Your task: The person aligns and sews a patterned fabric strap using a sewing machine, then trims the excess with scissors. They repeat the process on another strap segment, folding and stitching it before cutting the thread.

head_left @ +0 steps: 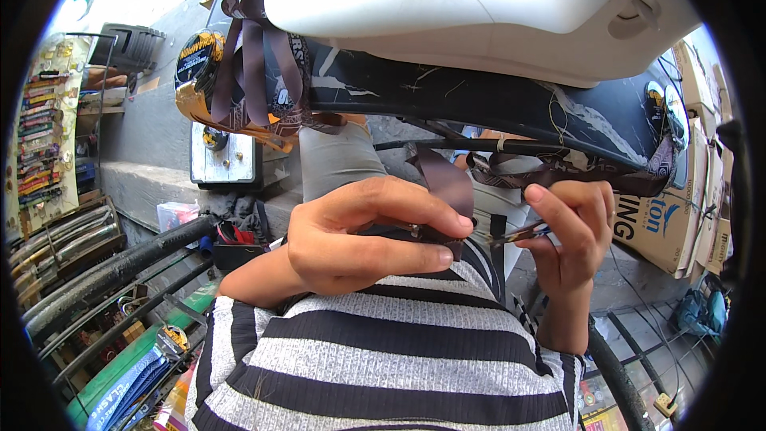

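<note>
My left hand (367,235) is closed on a brown ribbon (445,185) above my striped shirt, with a small dark piece between thumb and fingers, partly hidden. Just to its right, my right hand (570,235) pinches a thin shiny item (519,233), too small to name, pointed toward the ribbon. More printed brown ribbon (519,172) loops behind both hands. A bundle of ribbons (259,72) hangs over the dark marbled table edge (479,92), beside round black-and-gold medals (198,60).
A white machine (471,8) stands on the table. A small metal box (223,164) sits lower left. Racks of goods (44,136) and black railings (120,263) line the left; cardboard boxes (654,223) stand at the right, with a teal bag (698,311) below.
</note>
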The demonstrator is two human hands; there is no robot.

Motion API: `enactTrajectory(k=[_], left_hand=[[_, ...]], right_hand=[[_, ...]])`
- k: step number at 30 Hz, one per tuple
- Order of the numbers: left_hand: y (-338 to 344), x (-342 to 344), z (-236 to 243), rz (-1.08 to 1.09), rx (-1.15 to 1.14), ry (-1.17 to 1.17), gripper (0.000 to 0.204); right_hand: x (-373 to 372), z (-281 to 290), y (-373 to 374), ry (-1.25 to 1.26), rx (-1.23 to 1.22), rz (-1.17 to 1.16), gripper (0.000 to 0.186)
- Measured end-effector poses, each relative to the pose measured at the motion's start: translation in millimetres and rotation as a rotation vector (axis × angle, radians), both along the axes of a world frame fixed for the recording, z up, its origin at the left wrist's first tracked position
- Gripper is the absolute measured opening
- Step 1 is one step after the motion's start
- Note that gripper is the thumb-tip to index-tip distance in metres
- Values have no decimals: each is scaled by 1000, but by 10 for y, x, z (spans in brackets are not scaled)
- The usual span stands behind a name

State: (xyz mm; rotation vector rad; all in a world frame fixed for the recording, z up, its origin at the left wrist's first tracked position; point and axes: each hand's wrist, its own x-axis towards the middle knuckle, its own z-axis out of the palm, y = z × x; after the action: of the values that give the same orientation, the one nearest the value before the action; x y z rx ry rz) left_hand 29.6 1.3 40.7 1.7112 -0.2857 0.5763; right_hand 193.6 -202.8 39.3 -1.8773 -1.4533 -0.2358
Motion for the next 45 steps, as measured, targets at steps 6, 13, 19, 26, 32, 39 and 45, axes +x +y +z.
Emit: enactTrajectory(k=[6,13,19,26,32,39,45], left_hand=[[-18,0,9,-4,-10,-4,18],[-24,-19,24,7,2,-10,19],[-33,-29,27,16,13,-12,20],[-30,-30,40,6,14,-3,21],[-37,-20,52,31,43,0,10],[-47,-23,69,22,40,10,11],[-38,-35,68,0,41,12,14]], right_hand=[[-101,145,-63,-161,-62,-37,44],[-111,157,-18,-274,-47,-71,36],[-168,187,-36,-245,-66,-50,44],[-192,197,-42,-261,-70,-70,45],[-216,230,-46,-273,-73,-76,42],[-242,231,-64,-311,-72,-85,37],[-225,204,-93,-418,-69,-74,35]])
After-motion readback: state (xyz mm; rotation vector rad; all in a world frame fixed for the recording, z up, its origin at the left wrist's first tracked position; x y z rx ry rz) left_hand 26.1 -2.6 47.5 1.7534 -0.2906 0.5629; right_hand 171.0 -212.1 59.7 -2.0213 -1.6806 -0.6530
